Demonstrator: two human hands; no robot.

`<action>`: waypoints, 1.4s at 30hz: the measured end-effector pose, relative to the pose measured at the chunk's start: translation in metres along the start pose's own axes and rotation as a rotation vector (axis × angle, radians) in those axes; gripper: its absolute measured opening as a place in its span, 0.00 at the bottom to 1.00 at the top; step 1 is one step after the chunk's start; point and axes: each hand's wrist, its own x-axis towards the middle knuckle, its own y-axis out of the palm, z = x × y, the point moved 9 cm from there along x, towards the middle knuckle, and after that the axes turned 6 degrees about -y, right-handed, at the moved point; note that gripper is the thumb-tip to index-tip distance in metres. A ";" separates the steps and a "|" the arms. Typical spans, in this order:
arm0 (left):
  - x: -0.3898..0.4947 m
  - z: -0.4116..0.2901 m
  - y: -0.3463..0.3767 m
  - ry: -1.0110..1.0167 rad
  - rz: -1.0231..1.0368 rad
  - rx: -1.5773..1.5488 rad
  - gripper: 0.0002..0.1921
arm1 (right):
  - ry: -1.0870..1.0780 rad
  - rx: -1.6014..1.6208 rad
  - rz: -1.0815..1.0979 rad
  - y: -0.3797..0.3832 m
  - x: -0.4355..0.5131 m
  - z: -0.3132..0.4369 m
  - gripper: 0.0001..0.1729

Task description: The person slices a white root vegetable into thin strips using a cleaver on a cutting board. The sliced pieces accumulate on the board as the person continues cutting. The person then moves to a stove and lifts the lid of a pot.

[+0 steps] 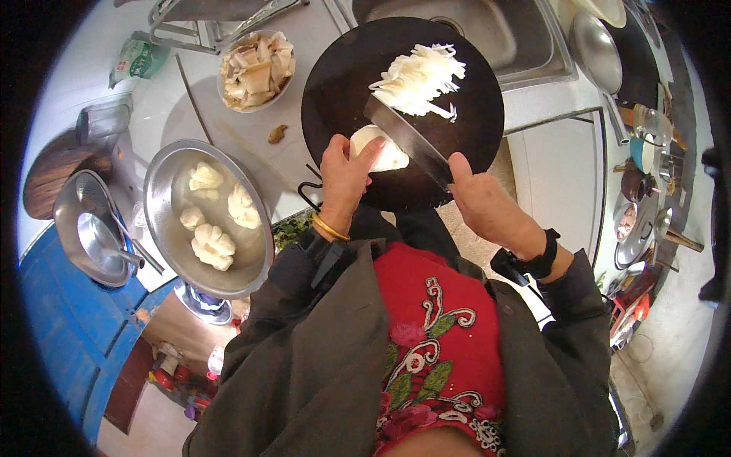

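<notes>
A round dark cutting board [337, 85] lies before me, partly over the sink's edge. My left hand [348, 171] grips a pale peeled root vegetable piece [391, 155] on the board's near side. In my right hand [485, 205] is the handle of a broad cleaver [412, 140], its blade slanting beside the piece. Beyond the blade lies a heap of white shreds [420, 80]. At left, a steel basin [208, 280] holds several pale knobbly peeled pieces [213, 247] in what looks like water.
A bowl of peel-like scraps [257, 71] stands left of the board, with a small brown scrap [277, 134] near it. A steel sink [514, 34] lies behind. A large ladle [597, 54] is at right; a metal colander [74, 228] sits far left near a glass jar [105, 123].
</notes>
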 end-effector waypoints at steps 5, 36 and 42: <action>0.000 0.001 -0.001 0.049 -0.026 0.000 0.27 | -0.083 -0.029 -0.087 0.032 0.038 0.002 0.16; -0.006 0.000 -0.009 0.215 -0.232 0.128 0.29 | -0.002 0.055 -0.006 -0.007 -0.011 0.018 0.11; -0.005 -0.004 -0.008 0.232 -0.192 0.131 0.29 | -0.061 -0.018 -0.053 0.037 0.033 0.009 0.16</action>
